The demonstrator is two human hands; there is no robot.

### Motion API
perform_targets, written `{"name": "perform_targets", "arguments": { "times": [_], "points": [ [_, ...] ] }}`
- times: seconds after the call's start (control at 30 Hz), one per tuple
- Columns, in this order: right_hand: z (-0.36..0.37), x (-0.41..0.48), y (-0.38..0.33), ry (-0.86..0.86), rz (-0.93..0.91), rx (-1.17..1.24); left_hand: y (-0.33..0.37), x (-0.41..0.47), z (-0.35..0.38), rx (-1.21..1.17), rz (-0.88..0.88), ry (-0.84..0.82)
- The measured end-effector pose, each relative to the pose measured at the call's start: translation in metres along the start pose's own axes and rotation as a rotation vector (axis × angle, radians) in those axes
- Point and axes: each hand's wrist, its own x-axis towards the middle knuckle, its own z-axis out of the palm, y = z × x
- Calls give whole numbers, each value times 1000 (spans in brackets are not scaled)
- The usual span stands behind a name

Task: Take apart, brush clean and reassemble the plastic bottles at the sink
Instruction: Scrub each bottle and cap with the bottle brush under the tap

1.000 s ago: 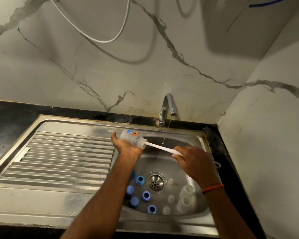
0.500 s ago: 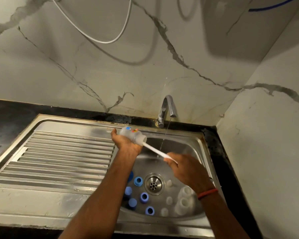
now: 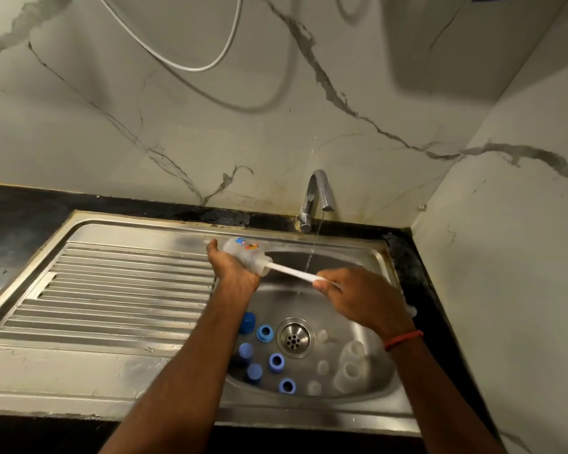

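Nearest, in the bowl of the sink [image 3: 309, 417], loose parts lie around the drain [image 3: 295, 337]: blue rings [image 3: 265, 333] and caps [image 3: 246, 350] to its left, clear pieces [image 3: 348, 371] to its right, all apart; above them the right hand [image 3: 364, 299] pinches the white brush handle [image 3: 292, 271] in curled fingers [image 3: 325, 284]; it now sits closer to the mouth of the bottle [image 3: 243, 252] than a second ago, with less handle showing; I read that as an inward scrubbing stroke, so brushing is under way and reassembly is not begun; the left hand [image 3: 233, 268] wraps round the bottle, which lies on its side over the bowl's back left edge, mouth toward the right hand; behind, the tap [image 3: 318, 194] runs a thin stream [image 3: 313, 250] that crosses the handle, touching or not I cannot tell.
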Motion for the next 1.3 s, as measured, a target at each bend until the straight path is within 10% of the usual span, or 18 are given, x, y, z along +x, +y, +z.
{"name": "perform_targets", "arguments": {
  "times": [0.43,0.63,1.3],
  "points": [
    [3,1,11,167,105,-288,-10,3,12,28,47,-78],
    [34,-9,-1,-65,177,-140,-15,5,6,119,47,-55],
    [8,-16,9,-62,123,-82,2,6,8,-57,23,-23]
  ]
}}
